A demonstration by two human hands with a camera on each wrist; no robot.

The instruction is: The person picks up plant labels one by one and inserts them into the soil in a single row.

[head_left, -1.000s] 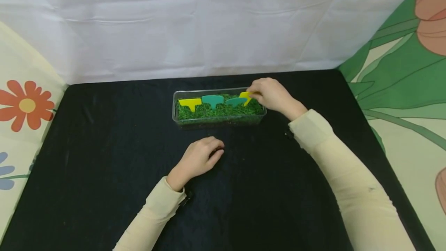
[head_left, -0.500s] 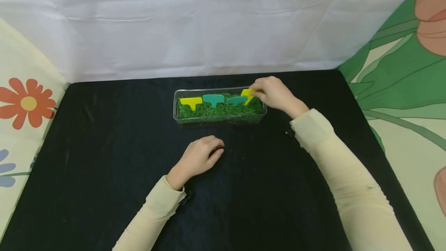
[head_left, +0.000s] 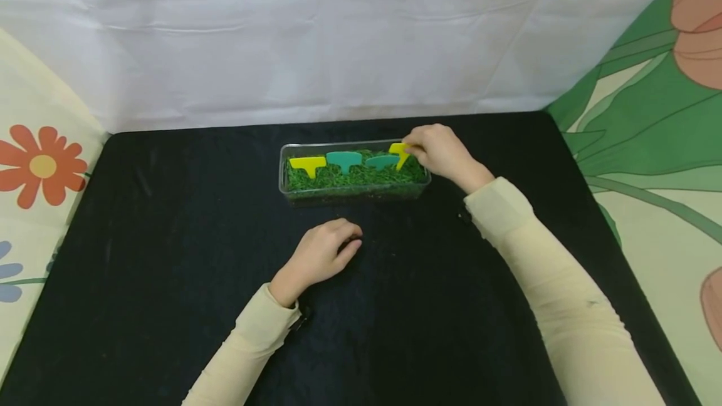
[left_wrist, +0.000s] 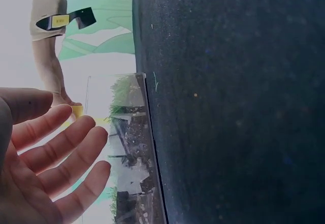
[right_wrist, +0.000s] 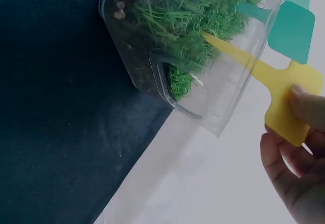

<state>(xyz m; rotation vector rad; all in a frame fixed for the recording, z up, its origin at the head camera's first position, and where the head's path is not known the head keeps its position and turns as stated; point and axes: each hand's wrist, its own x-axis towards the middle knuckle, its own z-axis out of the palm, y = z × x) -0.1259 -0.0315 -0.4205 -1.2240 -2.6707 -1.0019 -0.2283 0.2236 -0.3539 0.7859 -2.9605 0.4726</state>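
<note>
In the head view, a clear plastic box [head_left: 361, 191] of green grass [head_left: 355, 180] stands at the back of the black-covered table. My right hand [head_left: 442, 150] pinches the broad head of a yellow T-shaped plant label [right_wrist: 289, 102] at the box's right end. In the right wrist view, thumb and fingers grip that head while the pointed stem runs down into the grass. Two teal labels [head_left: 345, 160] and another yellow label [head_left: 308, 165] stand in the grass to its left. My left hand [head_left: 320, 252] lies on the table before the box, fingers loosely bent, holding nothing.
A white cloth [head_left: 225, 49] hangs behind the table, and flower-printed cloths [head_left: 42, 168] flank both sides. Dark soil with small pebbles [right_wrist: 120, 5] shows through the box wall. Black tablecloth [head_left: 169, 237] spreads around the box and both arms.
My right hand and the yellow label it pinches have shifted slightly right and up against the box. My left hand has stayed in place.
</note>
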